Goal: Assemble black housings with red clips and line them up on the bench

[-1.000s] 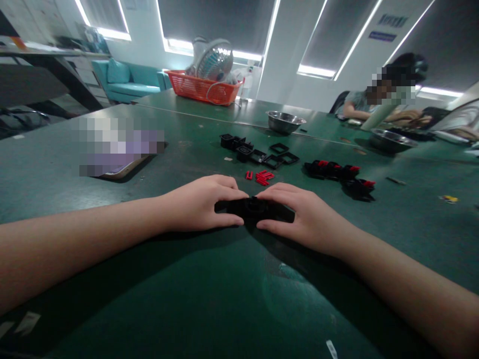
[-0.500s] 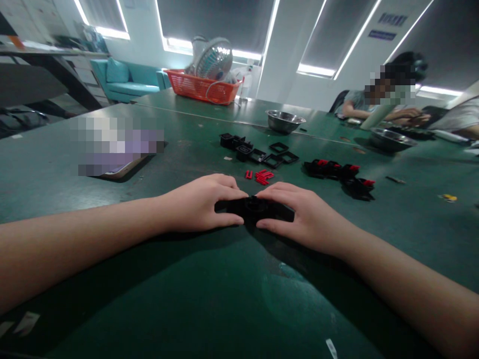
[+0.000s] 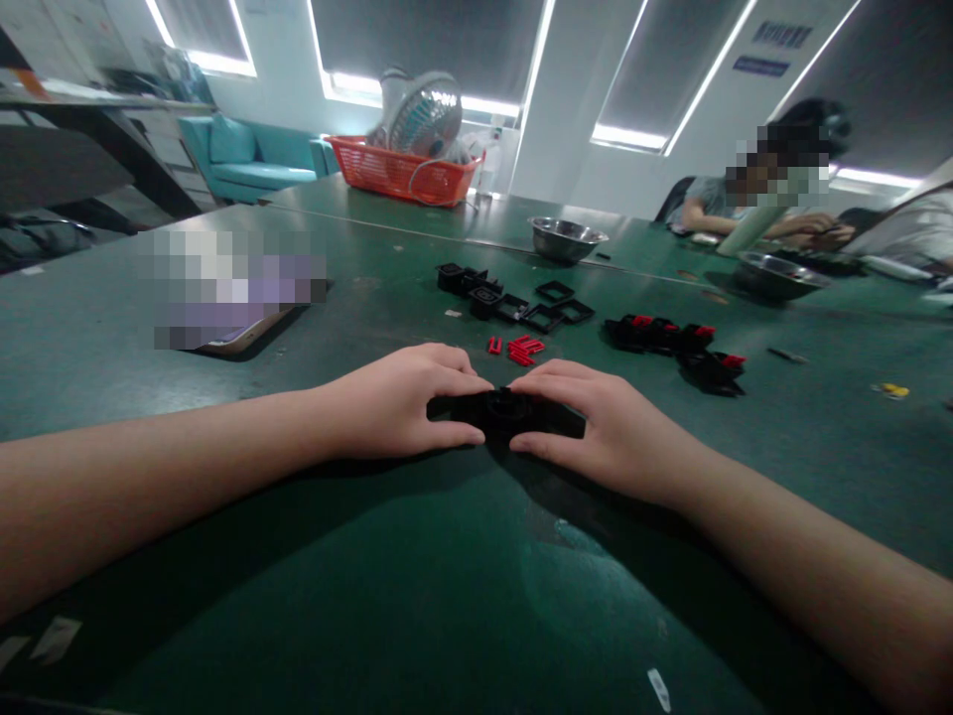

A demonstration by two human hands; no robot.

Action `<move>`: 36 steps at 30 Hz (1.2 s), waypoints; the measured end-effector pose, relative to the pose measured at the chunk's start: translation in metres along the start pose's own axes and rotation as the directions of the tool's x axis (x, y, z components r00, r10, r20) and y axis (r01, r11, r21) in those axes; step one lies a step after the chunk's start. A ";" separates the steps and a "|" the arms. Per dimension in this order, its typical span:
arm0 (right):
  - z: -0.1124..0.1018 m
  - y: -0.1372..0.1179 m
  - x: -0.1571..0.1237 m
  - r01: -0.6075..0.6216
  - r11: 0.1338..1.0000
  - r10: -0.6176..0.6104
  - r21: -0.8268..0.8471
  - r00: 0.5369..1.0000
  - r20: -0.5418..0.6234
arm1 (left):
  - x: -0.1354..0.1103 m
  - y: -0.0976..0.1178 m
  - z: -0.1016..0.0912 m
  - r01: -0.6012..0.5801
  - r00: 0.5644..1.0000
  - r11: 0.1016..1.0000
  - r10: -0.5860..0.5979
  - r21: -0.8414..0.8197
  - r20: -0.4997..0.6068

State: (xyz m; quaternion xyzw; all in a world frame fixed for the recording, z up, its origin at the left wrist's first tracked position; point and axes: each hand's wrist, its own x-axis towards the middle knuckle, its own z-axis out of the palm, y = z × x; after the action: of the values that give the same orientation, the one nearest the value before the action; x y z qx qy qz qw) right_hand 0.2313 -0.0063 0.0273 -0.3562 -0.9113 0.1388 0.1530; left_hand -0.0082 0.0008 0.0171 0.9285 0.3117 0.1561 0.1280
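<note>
Left hand [image 3: 417,402] and right hand [image 3: 605,419] pinch one black plastic part [image 3: 507,405] from its 9 and 3 o'clock sides, over green table [image 3: 417,581]. Red plastic clips [image 3: 525,347] near, 12 o'clock; black-and-red pieces [image 3: 655,336], 2 o'clock.

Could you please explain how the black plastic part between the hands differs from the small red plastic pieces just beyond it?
The long black plastic part is held by the left hand and right hand, while the small red plastic pieces lie loose, untouched. The black part is much larger than any red piece. The black part is dark, the red pieces bright. Both appear plastic.
</note>
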 end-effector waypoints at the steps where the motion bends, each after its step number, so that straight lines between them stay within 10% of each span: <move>1: 0.000 0.000 0.000 -0.001 1.000 0.001 0.000 1.000 -0.002 | 0.000 0.000 0.000 0.001 1.000 1.000 -0.001 0.002 0.003; 36: -0.001 -0.001 0.000 -0.005 1.000 0.005 -0.012 1.000 0.020 | -0.002 -0.001 0.004 -0.026 0.999 0.997 0.027 0.076 -0.020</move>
State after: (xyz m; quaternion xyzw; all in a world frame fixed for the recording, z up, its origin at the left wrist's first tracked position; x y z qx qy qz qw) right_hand 0.2307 -0.0065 0.0282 -0.3580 -0.9127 0.1371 0.1413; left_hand -0.0086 -0.0001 0.0131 0.9350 0.3063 0.1557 0.0874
